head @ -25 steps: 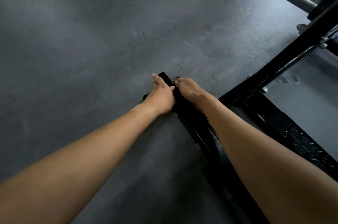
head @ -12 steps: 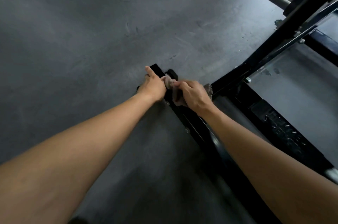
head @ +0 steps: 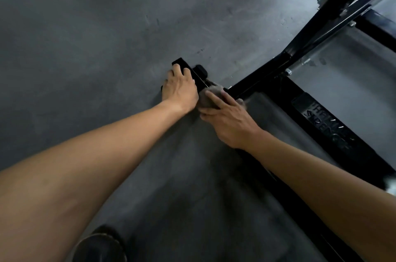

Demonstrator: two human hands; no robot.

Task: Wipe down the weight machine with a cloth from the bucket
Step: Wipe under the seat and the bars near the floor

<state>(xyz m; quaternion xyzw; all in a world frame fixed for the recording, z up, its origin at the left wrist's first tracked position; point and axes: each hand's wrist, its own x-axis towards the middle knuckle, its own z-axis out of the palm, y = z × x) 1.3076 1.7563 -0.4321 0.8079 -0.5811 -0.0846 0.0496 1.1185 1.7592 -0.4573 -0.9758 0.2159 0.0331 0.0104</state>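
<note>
2 hands at machine rail (head: 179,62) end on floor (head: 85,47). Left hand (head: 181,88) flat, fingers straight, bracing; right hand (head: 229,120) clutches cloth (head: 211,95) against rail beside it. We advise firm, overlapping strokes.

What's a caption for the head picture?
Right hand holds a cloth on the machine bar; left hand rests on its end.

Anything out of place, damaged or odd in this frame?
Nothing stands out. The right hand holds a grey cloth on the machine's black base bar, the left hand rests on its end. The floor shows only light scuffs.
</note>
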